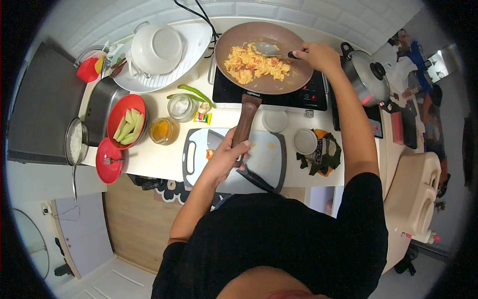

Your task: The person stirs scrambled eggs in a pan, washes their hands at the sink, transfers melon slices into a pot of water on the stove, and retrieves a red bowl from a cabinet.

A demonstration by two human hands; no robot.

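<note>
My left hand (224,156) grips the brown handle (247,119) of a frying pan (287,80) that sits on a black induction cooker (317,95). My right hand (317,56) holds a metal spoon (266,49) by its black handle, the bowl resting in the pan. Scrambled egg with reddish bits (248,63) covers the middle of the pan. Below the pan handle lies a white cutting board with a grey rim (282,160). A black-handled knife (257,179) lies across it, partly hidden by my left hand.
Left are a red bowl of peeled green vegetable pieces (130,125), a red plate with a fork (102,172), glass jars (182,108) and green chillies (196,91). A drying rack with white bowls (201,41) stands behind. A lidded pot (368,76) and a patterned cloth (328,155) are right.
</note>
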